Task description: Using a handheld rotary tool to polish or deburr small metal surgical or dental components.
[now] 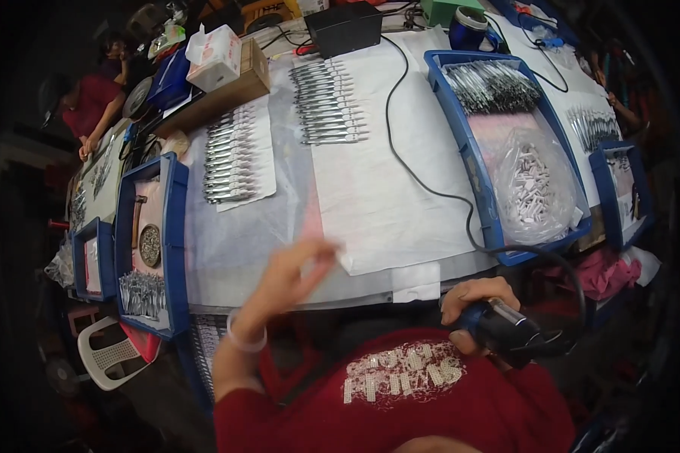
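My right hand (477,296) is wrapped round a black and blue corded handheld power tool (502,325), held close to my body past the front edge of the table. Its exact kind is not clear. Over the table's front edge hovers my left hand (298,268), with a pale bracelet at the wrist. Motion smears its fingers, and I cannot make out anything in them. Beyond it lie two rows of slim silver and white pen-like pieces: a left row (230,162) on a white sheet and a farther row (329,102) on a white cloth (400,181).
A left blue tray (177,249) holds a hammer (138,219), a round dish of small parts (150,245) and metal pieces. The right blue tray (476,177) has dark slim pieces and a bag of white parts (533,185). A black cable (423,181) crosses the cloth. Another person (91,109) works far left.
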Available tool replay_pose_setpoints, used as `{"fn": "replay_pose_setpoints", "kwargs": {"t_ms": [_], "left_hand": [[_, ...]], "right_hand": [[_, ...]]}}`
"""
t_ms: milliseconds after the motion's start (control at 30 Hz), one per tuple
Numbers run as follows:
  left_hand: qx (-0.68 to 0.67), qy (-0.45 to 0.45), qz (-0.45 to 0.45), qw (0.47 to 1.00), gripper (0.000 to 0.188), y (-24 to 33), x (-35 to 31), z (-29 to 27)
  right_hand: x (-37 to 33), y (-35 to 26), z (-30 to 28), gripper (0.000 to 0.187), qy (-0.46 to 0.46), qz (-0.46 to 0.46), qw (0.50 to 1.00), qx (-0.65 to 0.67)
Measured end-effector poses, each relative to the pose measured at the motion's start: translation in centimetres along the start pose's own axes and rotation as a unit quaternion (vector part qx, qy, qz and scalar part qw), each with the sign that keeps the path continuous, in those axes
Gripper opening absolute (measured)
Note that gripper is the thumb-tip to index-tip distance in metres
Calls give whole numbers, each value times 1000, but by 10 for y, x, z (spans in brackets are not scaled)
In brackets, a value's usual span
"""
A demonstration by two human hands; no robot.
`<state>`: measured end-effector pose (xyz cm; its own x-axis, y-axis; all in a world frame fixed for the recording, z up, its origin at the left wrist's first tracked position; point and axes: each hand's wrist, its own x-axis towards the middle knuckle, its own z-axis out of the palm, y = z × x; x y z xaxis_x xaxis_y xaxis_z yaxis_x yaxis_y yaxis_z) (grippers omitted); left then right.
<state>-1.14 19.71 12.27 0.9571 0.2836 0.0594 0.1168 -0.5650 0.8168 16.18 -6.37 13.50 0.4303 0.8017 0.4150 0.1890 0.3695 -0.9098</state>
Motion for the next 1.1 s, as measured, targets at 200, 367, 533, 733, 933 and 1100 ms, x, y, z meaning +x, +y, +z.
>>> {"fn": "replay_pose_setpoints", "kwargs": {"t_ms": [200,367,533,733,933,1100], "left_hand": [[222,127,132,958,13,-110,152,0],[284,79,108,949,10,-129,183,-3],[286,47,110,951,14,-123,194,-9],[223,-2,68,972,16,-117,192,-10],[206,50,122,970,18,-121,173,-3],[-66,115,16,991,14,-48,111,1]], "right_hand": [[-4,-3,-11,51,-58,1,997,-58],[1,5,-16,45,27,34,996,-72],[5,10,-23,51,-42,68,994,-73],[6,8,-21,48,-75,65,993,-68],[2,0,-17,52,-67,52,993,-76],[-11,5,-24,54,-55,-11,995,-77]]}}
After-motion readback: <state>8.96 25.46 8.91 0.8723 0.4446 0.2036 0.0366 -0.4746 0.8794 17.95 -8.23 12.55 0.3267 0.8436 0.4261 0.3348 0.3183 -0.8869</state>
